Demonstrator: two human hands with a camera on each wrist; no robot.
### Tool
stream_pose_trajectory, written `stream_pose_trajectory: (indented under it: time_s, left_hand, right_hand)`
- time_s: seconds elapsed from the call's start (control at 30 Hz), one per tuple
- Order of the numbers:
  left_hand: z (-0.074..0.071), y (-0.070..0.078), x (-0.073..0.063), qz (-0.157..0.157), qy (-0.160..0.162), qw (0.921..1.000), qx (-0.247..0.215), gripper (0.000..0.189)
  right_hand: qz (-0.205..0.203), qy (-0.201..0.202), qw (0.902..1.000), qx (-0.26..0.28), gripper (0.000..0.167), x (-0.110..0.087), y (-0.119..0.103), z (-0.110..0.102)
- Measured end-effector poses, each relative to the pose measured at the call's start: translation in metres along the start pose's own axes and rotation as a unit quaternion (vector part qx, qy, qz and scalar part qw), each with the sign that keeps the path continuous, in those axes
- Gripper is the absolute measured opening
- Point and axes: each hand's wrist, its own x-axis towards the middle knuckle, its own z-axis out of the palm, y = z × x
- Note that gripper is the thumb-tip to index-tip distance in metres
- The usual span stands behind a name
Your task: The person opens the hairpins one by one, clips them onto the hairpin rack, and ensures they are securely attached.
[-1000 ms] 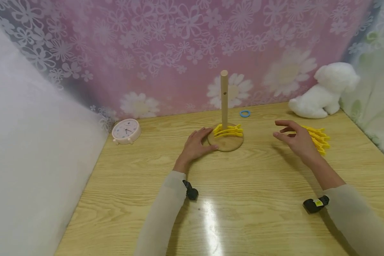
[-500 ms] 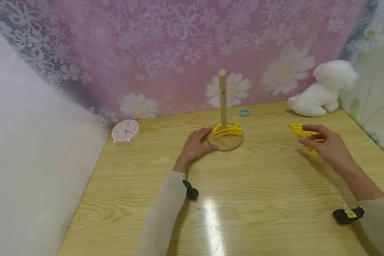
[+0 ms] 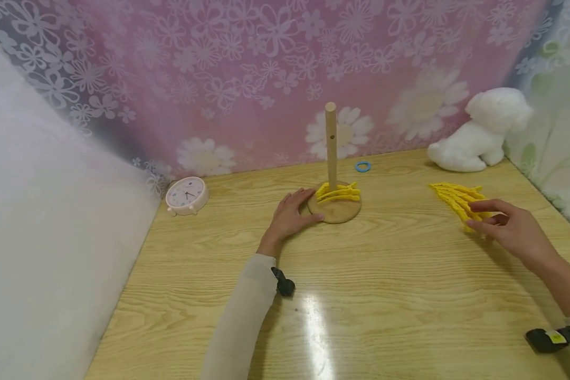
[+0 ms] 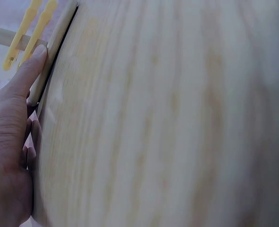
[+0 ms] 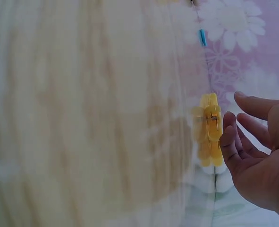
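My left hand [image 3: 290,215] holds the rim of a round wooden base [image 3: 334,215], its thumb and fingers spread along the left edge. An upright wooden post [image 3: 331,148] rises from that base. A few yellow clothespins [image 3: 344,197] lie on the base in front of the post; the left wrist view shows two clothespins [image 4: 23,30] beyond my thumb. Over on the right, my right hand [image 3: 518,227] reaches the near right end of a row of several yellow clothespins [image 3: 451,198]. In the right wrist view its thumb and fingers stand apart beside the clothespins [image 5: 209,127], with nothing between them.
A pink alarm clock [image 3: 187,195] stands at the back left of the wooden table [image 3: 247,327]. Behind the post lies a blue ring [image 3: 363,167]. A white plush dog [image 3: 482,132] sits in the back right corner, before a flowered pink curtain [image 3: 247,79].
My right hand has moved right and toward me, passing over the row of clothespins to its near right end. The left hand stays at the base.
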Motion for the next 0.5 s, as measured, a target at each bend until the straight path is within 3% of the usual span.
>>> stream_pose_trajectory:
  time_s: [0.23, 0.5]
  left_hand:
    - [0.0, 0.0, 0.0, -0.005, -0.004, 1.0, 0.002, 0.087]
    - [-0.002, 0.002, -0.001, -0.005, -0.004, 1.0, -0.008, 0.086]
  right_hand:
    - [0.008, 0.002, 0.9998, -0.017, 0.052, 0.005, 0.005, 0.005]
    - [-0.011, -0.031, 0.9987, 0.039, 0.046, 0.01, -0.007, 0.017]
